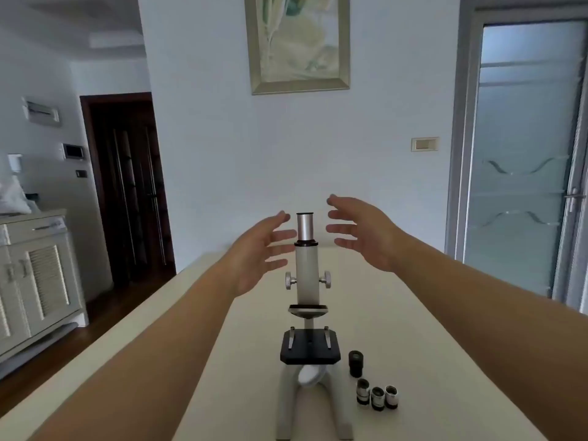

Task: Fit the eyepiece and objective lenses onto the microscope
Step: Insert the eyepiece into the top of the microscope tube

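Both hands, left [261,249] and right [362,233], are held open and empty beside the microscope [307,281] tube, apparently for steadying it.

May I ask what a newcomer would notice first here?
The grey microscope standing upright at the middle of the cream table draws the eye first, with the left hand and right hand held open either side of its tube. Next, right of its base, a black eyepiece and three objective lenses stand loose.
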Available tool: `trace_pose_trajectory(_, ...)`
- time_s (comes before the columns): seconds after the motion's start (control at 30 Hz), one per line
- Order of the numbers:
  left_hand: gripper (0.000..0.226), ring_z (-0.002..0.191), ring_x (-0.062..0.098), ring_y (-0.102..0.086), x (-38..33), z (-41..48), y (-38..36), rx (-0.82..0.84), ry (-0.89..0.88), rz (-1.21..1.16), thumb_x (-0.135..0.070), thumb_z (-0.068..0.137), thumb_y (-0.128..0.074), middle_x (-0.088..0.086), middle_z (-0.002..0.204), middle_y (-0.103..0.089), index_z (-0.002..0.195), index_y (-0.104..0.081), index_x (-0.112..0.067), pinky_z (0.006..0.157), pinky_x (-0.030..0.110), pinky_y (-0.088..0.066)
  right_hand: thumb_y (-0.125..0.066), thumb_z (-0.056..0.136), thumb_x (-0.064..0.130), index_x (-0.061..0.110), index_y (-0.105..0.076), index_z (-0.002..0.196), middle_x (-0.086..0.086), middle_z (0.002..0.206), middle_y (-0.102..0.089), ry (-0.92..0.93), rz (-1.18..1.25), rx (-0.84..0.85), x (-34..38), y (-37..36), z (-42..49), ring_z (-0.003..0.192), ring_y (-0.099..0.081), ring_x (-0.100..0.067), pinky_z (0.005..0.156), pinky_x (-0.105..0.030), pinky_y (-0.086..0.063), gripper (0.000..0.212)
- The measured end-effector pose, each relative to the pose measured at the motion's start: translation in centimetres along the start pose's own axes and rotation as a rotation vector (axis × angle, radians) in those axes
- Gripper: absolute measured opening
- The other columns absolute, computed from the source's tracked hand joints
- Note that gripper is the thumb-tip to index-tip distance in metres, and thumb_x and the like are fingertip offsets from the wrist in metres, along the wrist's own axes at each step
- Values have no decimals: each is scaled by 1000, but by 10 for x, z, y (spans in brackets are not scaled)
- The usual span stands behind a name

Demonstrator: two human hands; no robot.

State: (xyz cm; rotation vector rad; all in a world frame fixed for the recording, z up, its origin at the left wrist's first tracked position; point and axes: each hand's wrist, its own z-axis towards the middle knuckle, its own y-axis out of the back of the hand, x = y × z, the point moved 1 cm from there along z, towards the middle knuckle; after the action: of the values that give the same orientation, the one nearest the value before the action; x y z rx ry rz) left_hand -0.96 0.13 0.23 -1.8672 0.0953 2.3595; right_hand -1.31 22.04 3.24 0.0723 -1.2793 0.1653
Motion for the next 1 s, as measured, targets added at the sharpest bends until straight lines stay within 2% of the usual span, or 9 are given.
trace_pose_trajectory(0.1,38,112,23,-70,9,-1,-6,53,26,2,-54,93,-63,1,119,-76,121,-72,-30,101,42,-52,-66,95,47,15,-64,133,-4,130,-63,-9,-97,32,-1,-15,2,112,-65,-21,93,-35,-51,50)
trace_pose_trajectory(0.17,37,105,21,-71,16,-2,-10,86,21,5,-54,92,-63,-1,112,-77,117,-74,-29,99,40,-52,-67,94,48,14,-68,129,-5,132,-66,-18,-129,69,-3,-23,1,119,-65,-24,101,-39,-49,48)
trace_pose_trajectory(0.23,50,98,20,-70,18,-2,-11,92,8,10,-56,86,-66,0,110,-76,124,-71,-22,92,36,-51,-67,94,47,16,-73,116,-3,123,-72,-15,-146,100,-5,-28,0,118,-67,-23,109,-44,-45,38)
trace_pose_trajectory(0.3,62,94,20,-69,19,-2,-11,108,-6,15,-57,79,-69,2,110,-73,126,-69,-16,91,36,-50,-68,94,44,20,-75,105,3,107,-76,-6,-139,126,-6,-31,-1,108,-69,-20,112,-46,-44,27)
trace_pose_trajectory(0.37,57,92,19,-70,21,-2,-12,114,-12,23,-57,74,-73,1,106,-73,116,-73,-18,93,37,-51,-70,94,41,20,-74,100,4,100,-75,0,-112,120,-6,-32,0,103,-69,-19,113,-47,-45,23)
trace_pose_trajectory(0.53,50,89,18,-71,25,0,-10,105,-21,7,-54,69,-77,0,103,-76,109,-75,-24,88,34,-51,-73,93,34,15,-76,106,6,92,-71,21,-95,83,-5,-34,2,94,-68,-17,108,-44,-48,23)
trace_pose_trajectory(0.67,48,93,21,-71,24,1,-10,103,-16,9,-52,71,-78,2,106,-76,110,-76,-24,94,38,-52,-73,93,31,9,-77,109,2,97,-72,49,-84,30,-1,-36,1,93,-67,-16,98,-37,-51,28)
trace_pose_trajectory(0.83,37,95,20,-71,23,2,-9,103,-11,26,-45,82,-73,2,107,-76,111,-74,-22,98,40,-51,-74,92,34,19,-76,95,1,100,-67,53,31,-41,6,-38,4,87,-65,-15,85,-32,-49,15)
trace_pose_trajectory(1.0,29,94,16,-72,21,3,-4,76,-26,32,-48,80,-71,-3,101,-77,100,-77,-28,93,37,-52,-76,91,30,19,-75,91,2,91,-67,41,91,-68,4,-29,5,83,-61,-15,81,-31,-50,11)
